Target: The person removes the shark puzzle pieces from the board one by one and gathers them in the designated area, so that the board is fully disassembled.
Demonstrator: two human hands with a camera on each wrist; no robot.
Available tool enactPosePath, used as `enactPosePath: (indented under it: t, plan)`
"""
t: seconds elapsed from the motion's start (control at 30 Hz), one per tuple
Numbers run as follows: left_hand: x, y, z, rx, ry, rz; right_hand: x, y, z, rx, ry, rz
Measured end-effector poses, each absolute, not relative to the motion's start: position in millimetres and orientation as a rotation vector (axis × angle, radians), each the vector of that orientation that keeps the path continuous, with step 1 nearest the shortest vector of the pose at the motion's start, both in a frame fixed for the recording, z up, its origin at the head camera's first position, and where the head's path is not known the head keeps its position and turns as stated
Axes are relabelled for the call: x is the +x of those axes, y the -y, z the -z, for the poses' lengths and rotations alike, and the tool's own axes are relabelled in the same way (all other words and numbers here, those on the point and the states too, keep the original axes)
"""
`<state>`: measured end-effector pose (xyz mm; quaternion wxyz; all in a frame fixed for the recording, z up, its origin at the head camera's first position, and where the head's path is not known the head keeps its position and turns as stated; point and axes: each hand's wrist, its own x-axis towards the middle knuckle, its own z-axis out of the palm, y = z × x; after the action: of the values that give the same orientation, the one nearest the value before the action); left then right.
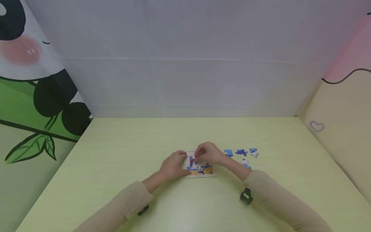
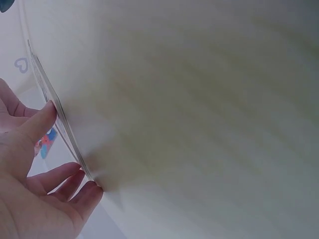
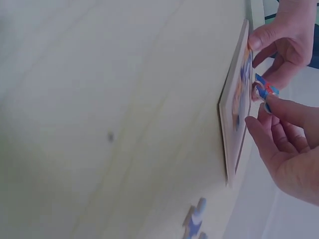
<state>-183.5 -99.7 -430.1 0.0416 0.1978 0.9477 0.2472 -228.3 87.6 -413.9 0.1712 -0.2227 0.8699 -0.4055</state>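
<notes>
While a small red-and-blue puzzle piece is pinched between the fingertips of the right hand, it is held just above the puzzle board, which lies flat on the pale green surface near its front middle. The board's left edge is steadied by the left hand, whose fingers are curled over the rim with the thumb against the side. If the piece is lowered at a slight twist, its tabs may be caught on the pieces already seated, and those could be lifted or pushed out of place. If the left hand's hold is eased, the board could be slid across the smooth surface by any sideways pressure. To the right, four loose pieces lie well within reach of the right sleeve and could be swept aside by it.
</notes>
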Motion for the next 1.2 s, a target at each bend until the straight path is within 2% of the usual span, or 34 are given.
enactPosePath:
  t: [0.33, 0.63, 0.97, 1.2]
  plan:
    - [-184, 98, 430, 0.583, -2.901, -0.714, -233, -146, 403, -0.632, -2.435, 1.216]
    - [-186, 101, 435, 0.574, -2.901, -0.671, -231, -210, 390, -0.511, -2.454, 1.191]
    - [-184, 103, 434, 0.588, -2.91, -0.679, -226, -270, 396, -0.478, -2.407, 1.177]
    - [-185, 103, 434, 0.592, -2.905, -0.695, -221, -292, 402, -0.435, -2.406, 1.122]
